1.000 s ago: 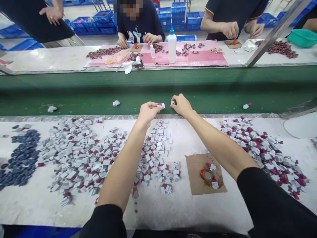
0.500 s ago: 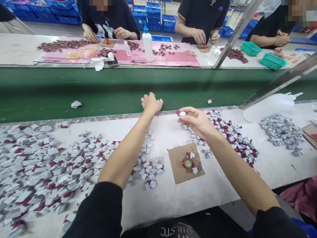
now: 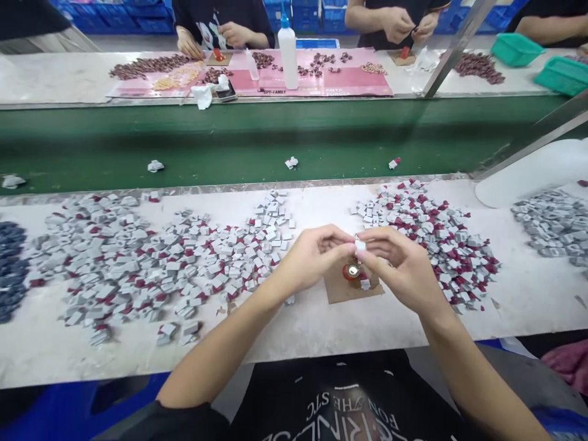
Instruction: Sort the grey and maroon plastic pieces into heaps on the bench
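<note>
From where I stand, the person's left hand (image 3: 316,257) and right hand (image 3: 397,260) meet over the near worktable (image 3: 257,355), fingers curled inward; the tips of both are drawn narrow and pinch a small white piece (image 3: 361,244) between them, though the fingers cover most of it and I cannot tell whether a second part is tucked behind; the piece is in the air just above a cardboard square (image 3: 342,295), on which sit a round red-sided pot (image 3: 351,271) and, just beside it, a loose piece (image 3: 365,284) with a white face; to the left spreads a wide heap of grey-white and dark-red pieces (image 3: 151,257), with dark blue pieces (image 3: 10,269) at the far left edge; to the right, near the right hand, lies another mixed heap (image 3: 441,239), and beyond it a pile of plain grey pieces (image 3: 549,220); on the green belt (image 3: 229,141) ahead, small clusters (image 3: 291,162) rest well apart from one another; across the belt, a white bottle (image 3: 288,58) with a blue nozzle stands upright on a pink mat (image 3: 358,86), and a co-worker's hands (image 3: 398,24) are close together over the far table (image 3: 87,82).
</note>
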`<state>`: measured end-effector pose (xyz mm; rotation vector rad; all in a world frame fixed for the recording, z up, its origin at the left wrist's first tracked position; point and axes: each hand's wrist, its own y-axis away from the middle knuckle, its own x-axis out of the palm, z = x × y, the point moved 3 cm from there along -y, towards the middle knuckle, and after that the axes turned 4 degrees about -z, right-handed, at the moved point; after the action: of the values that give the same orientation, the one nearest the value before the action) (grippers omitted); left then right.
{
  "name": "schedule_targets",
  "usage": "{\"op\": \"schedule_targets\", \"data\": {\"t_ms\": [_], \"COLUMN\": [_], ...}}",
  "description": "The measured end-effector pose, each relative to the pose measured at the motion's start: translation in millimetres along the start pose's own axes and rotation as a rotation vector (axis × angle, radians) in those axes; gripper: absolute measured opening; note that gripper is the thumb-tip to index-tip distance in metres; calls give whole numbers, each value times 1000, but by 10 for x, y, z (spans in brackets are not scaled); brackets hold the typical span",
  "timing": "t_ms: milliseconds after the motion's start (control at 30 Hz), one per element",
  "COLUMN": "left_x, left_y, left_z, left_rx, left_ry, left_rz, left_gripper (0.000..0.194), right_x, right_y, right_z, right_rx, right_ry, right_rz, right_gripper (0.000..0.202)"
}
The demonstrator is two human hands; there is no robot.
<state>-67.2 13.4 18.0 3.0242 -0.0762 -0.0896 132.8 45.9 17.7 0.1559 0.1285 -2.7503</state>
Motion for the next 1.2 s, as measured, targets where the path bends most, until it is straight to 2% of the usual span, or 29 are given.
{"op": "schedule_targets", "data": {"t_ms": [67, 133, 233, 300, 400, 433, 467, 533, 633, 800, 1000, 1200], "left_x": [101, 183, 203, 74, -286, -395, -484, -597, -631, -581, -491, -488], "left_y": [157, 267, 299, 223, 48, -8, -61, -147, -204, -214, -323, -407], "left_z": [96, 145, 174, 195, 226, 247, 284, 368, 448, 434, 495, 558], "left_rx": [-102, -151, -161, -135, -76, -75, -90, -110, -68, 4, 16, 41], "left_ry": [69, 88, -29, -263, -824, -998, -1123, -1259, -1308, -1370, -1264, -1042], "left_rz": [46, 87, 124, 12, -347, -426, -451, -418, -334, -277, -66, -145], "left_gripper": [17, 23, 29, 30, 26, 28, 31, 34, 31, 37, 39, 30], "right_x": [-47, -75, -103, -127, -173, -184, -188, -180, -138, -82, -84, -71], "right_y": [204, 347, 453, 481, 508, 516, 523, 533, 539, 548, 554, 562], "right_z": [-2, -26, -100, -166, -269, -301, -330, -379, -426, -455, -492, -500], "right_rx": [-84, -139, -155, -130, -68, -50, -34, -11, 11, 20, 30, 37], "right_ry": [118, 182, 235, 252, 253, 249, 240, 208, 166, 204, 240, 234], "right_rz": [27, 53, 39, -8, -119, -151, -175, -201, -206, -175, -180, -202], "right_gripper": [11, 15, 19, 14, 9, 9, 9, 10, 10, 10, 10, 10]}}
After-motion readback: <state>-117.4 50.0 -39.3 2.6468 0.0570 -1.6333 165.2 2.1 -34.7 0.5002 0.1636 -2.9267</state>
